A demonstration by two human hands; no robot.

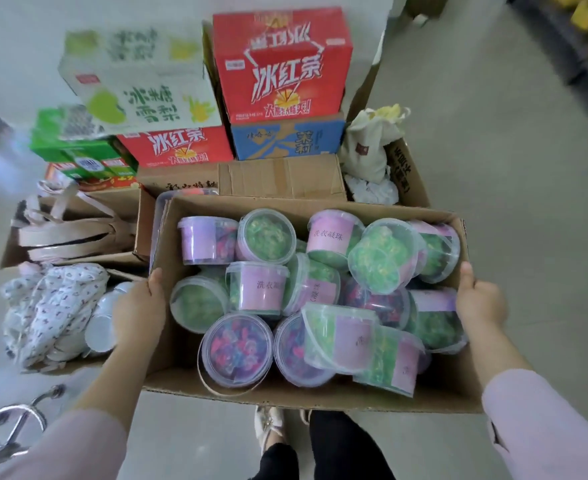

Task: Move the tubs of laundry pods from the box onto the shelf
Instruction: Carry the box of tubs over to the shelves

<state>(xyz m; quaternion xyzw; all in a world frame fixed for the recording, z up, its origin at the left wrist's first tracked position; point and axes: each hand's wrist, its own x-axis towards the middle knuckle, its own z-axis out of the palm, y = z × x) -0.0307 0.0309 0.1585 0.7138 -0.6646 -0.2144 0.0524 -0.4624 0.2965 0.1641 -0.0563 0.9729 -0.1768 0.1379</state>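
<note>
I see a pale floor (493, 150) crowded with stacked drink cartons (278, 64). My left hand (140, 306) and right hand (481, 301) each have their grip clamped on the cardboard box (285, 393) holding tubs (237, 348).

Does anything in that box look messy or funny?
Yes, the tubs are jumbled in the cardboard box: some lie on their sides, others tip lid-up, heaped on each other. No lid looks open and nothing has spilled.
</note>
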